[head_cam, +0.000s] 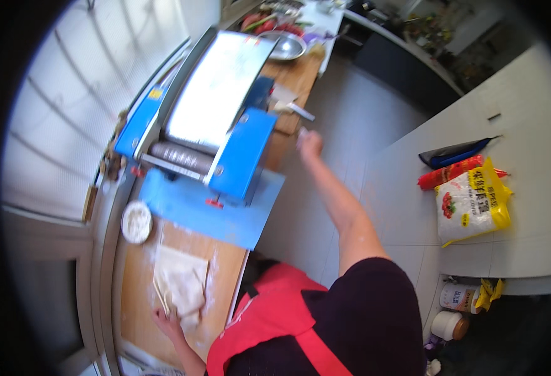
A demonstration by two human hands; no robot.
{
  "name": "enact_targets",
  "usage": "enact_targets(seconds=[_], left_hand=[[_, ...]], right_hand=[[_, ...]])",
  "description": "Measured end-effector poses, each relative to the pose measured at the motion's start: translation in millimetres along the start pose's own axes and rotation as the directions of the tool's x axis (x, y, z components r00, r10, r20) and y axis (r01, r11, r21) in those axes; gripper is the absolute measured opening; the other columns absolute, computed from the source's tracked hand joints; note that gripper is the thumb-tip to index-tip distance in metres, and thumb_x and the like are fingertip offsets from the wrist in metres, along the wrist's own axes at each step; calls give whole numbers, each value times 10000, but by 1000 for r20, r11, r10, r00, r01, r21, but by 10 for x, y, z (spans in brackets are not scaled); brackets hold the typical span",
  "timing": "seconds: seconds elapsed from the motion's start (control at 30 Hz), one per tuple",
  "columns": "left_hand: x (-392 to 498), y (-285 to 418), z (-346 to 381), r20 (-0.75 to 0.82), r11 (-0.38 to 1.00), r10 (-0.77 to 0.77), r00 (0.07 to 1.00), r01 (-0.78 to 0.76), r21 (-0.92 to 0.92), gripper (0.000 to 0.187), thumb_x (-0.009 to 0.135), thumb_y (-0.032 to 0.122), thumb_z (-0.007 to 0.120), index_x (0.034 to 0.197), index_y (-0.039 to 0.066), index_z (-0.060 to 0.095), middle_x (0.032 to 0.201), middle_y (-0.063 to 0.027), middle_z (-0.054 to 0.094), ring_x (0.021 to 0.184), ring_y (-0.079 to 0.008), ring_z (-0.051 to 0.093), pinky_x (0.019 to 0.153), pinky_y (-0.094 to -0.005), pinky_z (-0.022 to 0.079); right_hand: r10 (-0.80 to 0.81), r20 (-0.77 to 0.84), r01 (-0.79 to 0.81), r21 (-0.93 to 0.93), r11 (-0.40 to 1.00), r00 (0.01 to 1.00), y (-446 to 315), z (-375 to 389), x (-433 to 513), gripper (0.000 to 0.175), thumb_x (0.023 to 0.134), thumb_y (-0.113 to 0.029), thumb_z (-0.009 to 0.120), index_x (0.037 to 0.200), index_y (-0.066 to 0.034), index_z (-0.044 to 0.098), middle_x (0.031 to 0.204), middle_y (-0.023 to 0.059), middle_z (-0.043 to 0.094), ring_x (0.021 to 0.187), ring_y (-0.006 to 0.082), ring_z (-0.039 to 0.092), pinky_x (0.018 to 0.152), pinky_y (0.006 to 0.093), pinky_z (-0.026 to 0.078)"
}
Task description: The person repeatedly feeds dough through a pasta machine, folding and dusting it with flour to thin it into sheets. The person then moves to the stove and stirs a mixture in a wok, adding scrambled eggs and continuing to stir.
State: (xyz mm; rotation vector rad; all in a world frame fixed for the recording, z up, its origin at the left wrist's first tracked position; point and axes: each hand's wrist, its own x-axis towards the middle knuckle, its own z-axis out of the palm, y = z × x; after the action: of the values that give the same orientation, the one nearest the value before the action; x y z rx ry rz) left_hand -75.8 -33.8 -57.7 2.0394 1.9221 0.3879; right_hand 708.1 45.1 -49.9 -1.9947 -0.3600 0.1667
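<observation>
My left hand (166, 319) grips the lower left edge of a folded sheet of dough (181, 282), which lies on a floured wooden board (136, 301). My right hand (310, 142) is stretched out over the floor, just beyond the board's edge, near a cleaver-like blade with a light handle (301, 112). The fingers of the right hand are blurred, so whether they hold anything is unclear. Between and beyond the hands stands a blue dough sheeter (245, 155) with a steel roller (181, 157) and a shiny metal chute (212, 89).
A bowl of white powder (137, 223) stands beside the dough, by the window. A blue mat (256, 221) lies under the machine. Past it are a steel bowl (284, 46) and vegetables (266, 23). Plastic packages (473, 202) hang on the white cabinet at the right.
</observation>
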Motion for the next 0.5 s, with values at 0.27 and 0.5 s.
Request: enact_targets(seconds=[0.27,0.5], left_hand=[[-797,460,412,-163,991,130,978,-134,-15,547,919,60,604,1448,-19,491,1556,-268,381,1435,-449,366,1176,-534,298],[-680,233,324,-48,914,48,998,-64,-401,462,988,192,578,1404,-5,542,1496,-207,453,1371,-341,450,1083,-485,417]], right_hand=[[-474,761,584,156,796,443,220,-358,-2875,184,920,-181,644,871,-8,608,870,168,605,810,317,635,724,438,511],[-473,853,407,361,839,220,-184,1092,-3922,209,936,-86,479,1092,13,577,1110,249,570,1090,399,540,971,505,448]])
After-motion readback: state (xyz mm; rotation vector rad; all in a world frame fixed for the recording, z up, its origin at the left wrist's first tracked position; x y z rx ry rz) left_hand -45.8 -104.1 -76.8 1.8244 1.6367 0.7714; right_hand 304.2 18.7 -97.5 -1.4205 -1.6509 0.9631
